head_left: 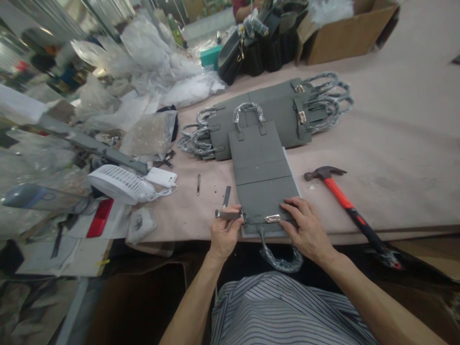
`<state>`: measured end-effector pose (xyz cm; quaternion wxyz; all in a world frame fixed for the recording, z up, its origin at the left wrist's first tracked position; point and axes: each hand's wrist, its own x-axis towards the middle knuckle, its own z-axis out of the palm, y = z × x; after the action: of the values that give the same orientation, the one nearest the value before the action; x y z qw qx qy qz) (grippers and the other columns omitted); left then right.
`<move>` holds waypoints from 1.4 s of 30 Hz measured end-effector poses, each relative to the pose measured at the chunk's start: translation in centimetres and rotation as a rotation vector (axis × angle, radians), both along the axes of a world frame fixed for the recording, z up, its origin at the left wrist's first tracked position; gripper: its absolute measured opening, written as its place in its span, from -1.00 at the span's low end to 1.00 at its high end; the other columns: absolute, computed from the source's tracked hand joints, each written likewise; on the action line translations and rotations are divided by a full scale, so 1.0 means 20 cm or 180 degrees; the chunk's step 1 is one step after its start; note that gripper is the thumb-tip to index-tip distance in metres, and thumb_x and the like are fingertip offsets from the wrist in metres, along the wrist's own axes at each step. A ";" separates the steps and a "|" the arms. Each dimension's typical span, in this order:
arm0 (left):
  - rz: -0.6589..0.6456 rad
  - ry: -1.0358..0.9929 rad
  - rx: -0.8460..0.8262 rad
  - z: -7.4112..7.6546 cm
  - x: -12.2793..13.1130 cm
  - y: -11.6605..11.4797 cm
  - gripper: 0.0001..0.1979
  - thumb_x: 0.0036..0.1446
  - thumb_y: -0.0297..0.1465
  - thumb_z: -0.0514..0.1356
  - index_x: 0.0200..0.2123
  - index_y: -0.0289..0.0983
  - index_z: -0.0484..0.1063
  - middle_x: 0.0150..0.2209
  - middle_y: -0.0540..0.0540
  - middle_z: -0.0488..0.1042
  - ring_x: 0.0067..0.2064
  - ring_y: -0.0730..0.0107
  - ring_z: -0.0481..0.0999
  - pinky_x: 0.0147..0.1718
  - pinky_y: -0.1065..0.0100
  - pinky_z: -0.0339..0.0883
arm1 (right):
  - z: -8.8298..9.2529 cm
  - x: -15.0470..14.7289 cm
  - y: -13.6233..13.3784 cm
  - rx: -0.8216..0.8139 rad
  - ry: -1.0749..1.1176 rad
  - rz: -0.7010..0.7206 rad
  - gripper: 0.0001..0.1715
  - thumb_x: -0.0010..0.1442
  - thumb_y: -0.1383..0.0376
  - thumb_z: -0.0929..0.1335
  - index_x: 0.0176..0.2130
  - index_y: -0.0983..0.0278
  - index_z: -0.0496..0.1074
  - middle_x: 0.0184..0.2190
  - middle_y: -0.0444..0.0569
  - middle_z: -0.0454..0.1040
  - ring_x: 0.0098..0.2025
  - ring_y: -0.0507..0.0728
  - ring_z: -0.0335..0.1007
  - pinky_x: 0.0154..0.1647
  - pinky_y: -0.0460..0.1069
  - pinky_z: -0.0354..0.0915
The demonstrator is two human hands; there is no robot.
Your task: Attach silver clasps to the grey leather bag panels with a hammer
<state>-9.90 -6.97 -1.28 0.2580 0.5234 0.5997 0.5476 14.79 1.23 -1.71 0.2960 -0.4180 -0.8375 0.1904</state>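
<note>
A grey leather bag piece [260,158] lies flat in front of me, a plastic-wrapped handle at each end. Its near handle [282,261] hangs over the table edge. Near that end sits a silver metal clasp [272,218]. My left hand [225,235] is closed on a short metal punch [228,215], held sideways at the piece's left edge. On the right side, my right hand [305,227] rests with its fingers apart, touching the leather beside the clasp. A claw hammer [339,194] with an orange and black grip lies to the right.
Behind the piece lie stacked grey bag pieces [258,100] with wrapped handles. Farther back are black bags [258,52] and a cardboard box [348,36]. On the left are a white fan [118,183], a thin metal rod [198,184] and plastic bags [151,62].
</note>
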 end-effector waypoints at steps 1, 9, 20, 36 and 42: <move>-0.0037 -0.0022 0.0007 -0.01 0.00 0.00 -0.88 0.24 -0.41 0.27 -0.15 -0.25 0.48 -0.02 -0.20 0.59 0.02 0.20 0.61 0.05 0.13 0.50 | 0.00 0.00 0.00 -0.0007 0.0001 -0.0002 -0.60 0.29 0.20 0.32 0.09 0.26 0.43 0.09 0.18 0.38 0.20 0.39 0.23 0.21 0.37 0.27; 0.0008 -0.0037 0.0580 0.01 0.05 -0.04 -0.86 0.27 -0.50 0.24 -0.11 -0.23 0.45 -0.06 -0.14 0.57 -0.04 0.25 0.63 0.01 0.16 0.53 | -0.01 0.00 0.00 0.0107 -0.0131 0.0003 -0.59 0.31 0.19 0.32 0.09 0.29 0.40 0.10 0.19 0.37 0.22 0.40 0.20 0.23 0.37 0.25; -0.0099 0.0011 0.0625 -0.04 0.09 -0.04 -0.83 0.27 -0.50 0.24 -0.08 -0.22 0.42 -0.03 -0.17 0.56 -0.01 0.21 0.63 0.00 0.09 0.55 | -0.01 0.00 -0.01 0.0012 -0.0187 -0.0045 -0.55 0.32 0.16 0.31 0.12 0.30 0.41 0.12 0.20 0.36 0.24 0.40 0.20 0.25 0.38 0.23; -0.0260 0.0469 0.0658 -0.05 0.09 -0.04 -0.83 0.30 -0.53 0.17 -0.06 -0.23 0.37 -0.04 -0.22 0.55 0.01 0.20 0.61 -0.01 0.11 0.55 | -0.01 -0.01 -0.01 0.0013 -0.0200 -0.0047 -0.57 0.34 0.16 0.30 0.12 0.29 0.37 0.13 0.18 0.35 0.25 0.40 0.18 0.26 0.36 0.22; 0.0003 0.0553 0.0544 -0.08 0.12 -0.09 -0.87 0.34 -0.48 0.13 -0.06 -0.23 0.33 -0.01 -0.23 0.53 0.06 0.18 0.58 0.00 0.06 0.54 | -0.01 -0.01 -0.01 -0.0086 -0.0138 -0.0063 -0.56 0.31 0.18 0.31 0.13 0.27 0.39 0.12 0.17 0.36 0.25 0.39 0.18 0.27 0.37 0.22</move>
<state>-7.46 -8.74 -2.93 0.1592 0.5888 0.5711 0.5494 14.68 1.05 -1.90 0.2741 -0.4342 -0.8369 0.1896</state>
